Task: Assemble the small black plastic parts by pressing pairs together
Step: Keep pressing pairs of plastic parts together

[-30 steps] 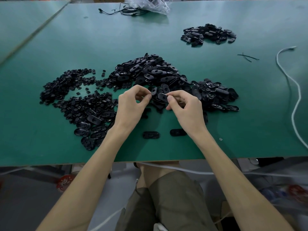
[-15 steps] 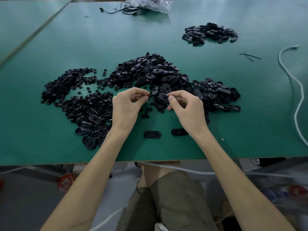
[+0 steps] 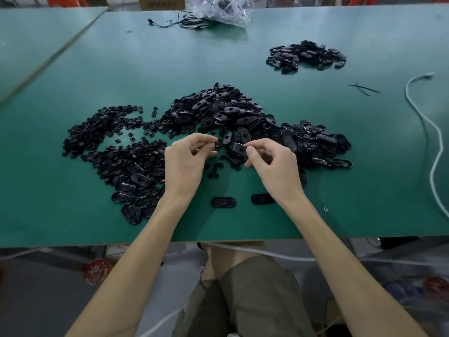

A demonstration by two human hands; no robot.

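We note little change: left hand (image 3: 184,161) still pinches small piece (image 3: 218,145), right hand (image 3: 274,164) pinches oval shell (image 3: 239,149); parts near, not yet joined

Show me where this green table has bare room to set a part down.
Free: green table top between the central heap of black oval plastic parts and the white cord; also the near-left corner. Crowded: all around that heap.

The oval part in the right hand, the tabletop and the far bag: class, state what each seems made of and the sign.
Oval part: probably moulded plastic, black and semi-gloss, given the soft highlights on its rounded face.
Tabletop: matte green sheet, possibly over board; a pale edge shows in front.
Bag: thin clear plastic film, crinkled and shiny.
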